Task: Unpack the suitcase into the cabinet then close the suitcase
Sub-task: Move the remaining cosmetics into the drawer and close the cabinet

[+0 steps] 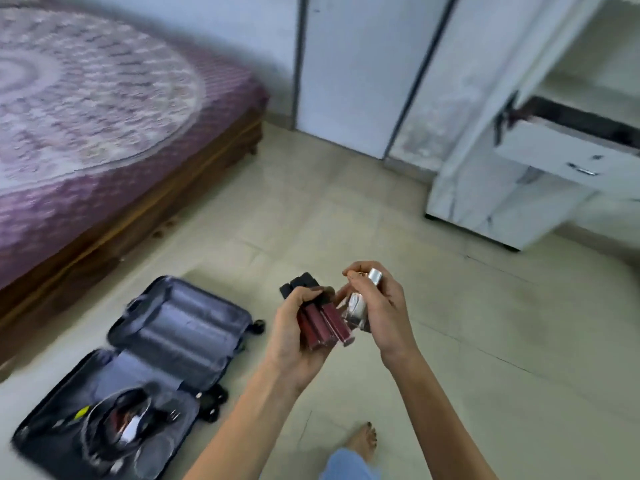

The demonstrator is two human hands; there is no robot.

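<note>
Left grip (294,337) — tubes (329,323); right grip (384,306) — bottle (357,304).

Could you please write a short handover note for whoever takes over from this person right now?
Left hand grips a bunch of dark red tubes with black caps. Right hand holds a small silver-capped bottle.
Suitcase lies open on the floor to the left; cables and other bits lie in its near half.
Cabinet stands ahead right, drawer open.
Left to do: stow these items, empty the suitcase, close it.
</note>
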